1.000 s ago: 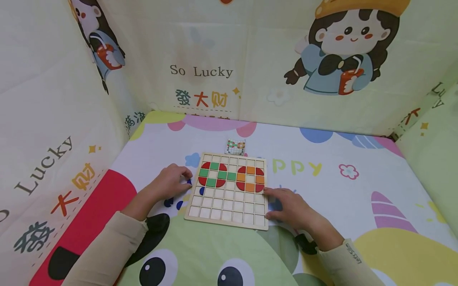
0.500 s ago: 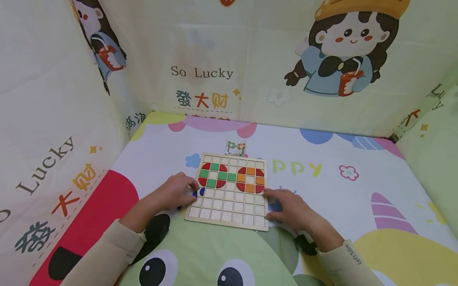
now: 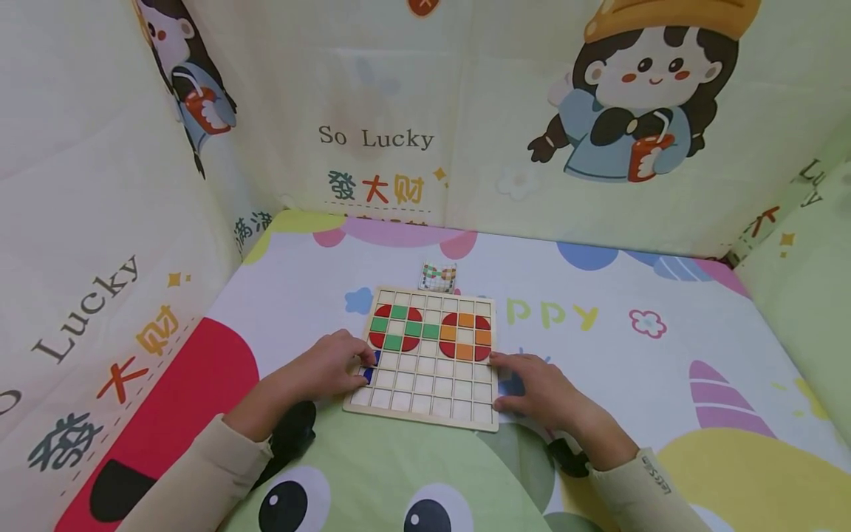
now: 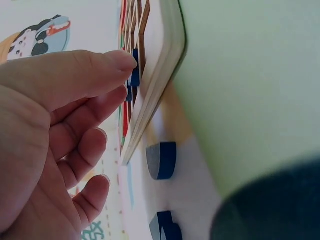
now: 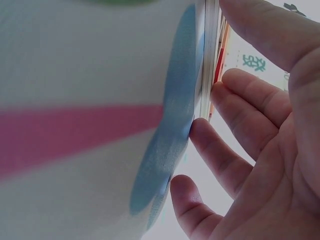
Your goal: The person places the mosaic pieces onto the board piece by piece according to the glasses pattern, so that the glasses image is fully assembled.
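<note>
A wooden grid board (image 3: 425, 384) lies on the cloth, with red, green and orange tiles set in its upper cells. At its left edge my left hand (image 3: 335, 363) pinches a small blue tile (image 4: 135, 67) between thumb and index finger, over a left-column cell. Another blue tile (image 3: 377, 358) sits in the cell above, partly covered by the fingers. My right hand (image 3: 541, 384) touches the board's right edge with thumb and fingertips, holding nothing up. Loose blue pieces, one (image 4: 162, 160) with a curved side, lie beside the board in the left wrist view.
A small pattern card (image 3: 438, 277) stands just behind the board. Printed cloth (image 3: 638, 295) covers the table, and printed sheets (image 3: 492, 89) rise at the back and sides. A dark rounded shape (image 4: 270, 205) blurs the left wrist view's lower corner.
My left hand has moved right and slightly down from beside the board to its left column, bringing a blue tile along. The right hand has stayed at the right edge.
</note>
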Demonstrator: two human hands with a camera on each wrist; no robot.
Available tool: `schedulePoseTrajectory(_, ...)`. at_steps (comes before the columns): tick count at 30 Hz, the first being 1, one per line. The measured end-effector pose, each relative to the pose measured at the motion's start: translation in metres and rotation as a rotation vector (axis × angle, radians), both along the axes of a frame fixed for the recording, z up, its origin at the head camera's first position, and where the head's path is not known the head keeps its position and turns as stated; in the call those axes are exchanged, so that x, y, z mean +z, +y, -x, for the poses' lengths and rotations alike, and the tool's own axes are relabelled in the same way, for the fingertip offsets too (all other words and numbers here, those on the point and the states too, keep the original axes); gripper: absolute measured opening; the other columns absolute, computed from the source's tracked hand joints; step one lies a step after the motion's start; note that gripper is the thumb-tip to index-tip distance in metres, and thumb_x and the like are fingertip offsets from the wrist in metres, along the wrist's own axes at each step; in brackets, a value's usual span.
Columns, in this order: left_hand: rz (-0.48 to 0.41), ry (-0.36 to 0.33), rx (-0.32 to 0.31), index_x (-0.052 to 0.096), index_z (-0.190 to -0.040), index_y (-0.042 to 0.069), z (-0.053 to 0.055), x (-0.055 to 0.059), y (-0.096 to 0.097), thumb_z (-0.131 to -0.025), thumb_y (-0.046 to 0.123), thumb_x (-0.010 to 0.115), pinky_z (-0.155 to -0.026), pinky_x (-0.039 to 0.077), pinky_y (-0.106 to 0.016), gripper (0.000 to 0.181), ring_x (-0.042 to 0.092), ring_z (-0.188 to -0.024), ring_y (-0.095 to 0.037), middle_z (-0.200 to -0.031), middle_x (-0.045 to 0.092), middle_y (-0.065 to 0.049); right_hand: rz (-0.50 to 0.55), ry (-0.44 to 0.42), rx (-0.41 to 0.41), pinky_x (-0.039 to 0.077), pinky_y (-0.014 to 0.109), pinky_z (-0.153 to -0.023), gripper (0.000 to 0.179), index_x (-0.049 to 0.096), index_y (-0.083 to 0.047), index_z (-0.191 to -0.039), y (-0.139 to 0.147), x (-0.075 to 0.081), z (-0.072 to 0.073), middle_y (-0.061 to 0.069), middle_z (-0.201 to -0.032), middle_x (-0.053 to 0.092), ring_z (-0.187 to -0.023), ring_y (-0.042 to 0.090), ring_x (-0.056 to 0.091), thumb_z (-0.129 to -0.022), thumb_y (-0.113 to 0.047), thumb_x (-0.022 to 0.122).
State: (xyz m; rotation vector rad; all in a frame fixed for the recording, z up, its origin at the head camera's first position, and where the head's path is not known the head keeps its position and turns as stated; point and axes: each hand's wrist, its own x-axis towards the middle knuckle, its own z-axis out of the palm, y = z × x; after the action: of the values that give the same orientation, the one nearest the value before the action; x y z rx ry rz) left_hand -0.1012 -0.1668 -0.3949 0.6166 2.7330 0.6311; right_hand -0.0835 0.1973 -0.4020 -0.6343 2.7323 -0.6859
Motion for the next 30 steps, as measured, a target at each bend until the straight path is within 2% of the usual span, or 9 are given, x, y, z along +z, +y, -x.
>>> schedulePoseTrajectory(11, -0.011, -0.018, 0.031, 0.073, -0.092, 0.015, -0.003, -0.003, 0.003, -0.085, 0.011, 0.078, -0.078, 0.051, -0.031, 0.010, 0.051, -0.092, -0.017, -0.090, 0.059, 0.006, 0.015, -0.011, -0.014, 0.035, 0.065, -0.100, 0.064, 0.059, -0.014, -0.138, 0.001, -0.002, -0.001, 0.010, -0.142, 0.056, -0.128, 0.039, 0.049, -0.082, -0.033, 0.083)
schedulePoseTrajectory(18, -0.012, 0.016, 0.037, 0.072, -0.093, 0.015, -0.006, -0.002, 0.000, -0.085, 0.010, 0.078, -0.079, 0.052, -0.033, 0.011, 0.052, -0.095, -0.018, -0.093, 0.060, 0.004, 0.023, -0.003, -0.020, 0.036, 0.064, -0.101, 0.063, 0.060, -0.014, -0.137, 0.001, -0.004, -0.002, 0.010, -0.141, 0.057, -0.127, 0.038, 0.050, -0.081, -0.032, 0.084)
schedulePoseTrajectory(24, -0.014, 0.009, 0.113, 0.073, -0.105, 0.014, -0.008, 0.006, -0.012, -0.086, 0.011, 0.075, -0.080, 0.055, -0.034, 0.019, 0.053, -0.103, -0.022, -0.105, 0.063, -0.001, 0.021, -0.006, -0.028, 0.037, 0.064, -0.100, 0.063, 0.061, -0.015, -0.137, 0.000, -0.005, -0.002, 0.007, -0.141, 0.057, -0.127, 0.036, 0.050, -0.081, -0.034, 0.084)
schedulePoseTrajectory(30, -0.010, 0.001, 0.169, 0.071, -0.115, 0.012, -0.009, 0.011, -0.032, -0.085, 0.014, 0.079, -0.076, 0.058, -0.035, 0.031, 0.053, -0.107, -0.026, -0.113, 0.062, -0.008, 0.013, 0.010, -0.026, 0.038, 0.063, -0.100, 0.063, 0.061, -0.015, -0.137, 0.000, -0.004, -0.001, 0.006, -0.140, 0.058, -0.127, 0.035, 0.051, -0.081, -0.034, 0.084)
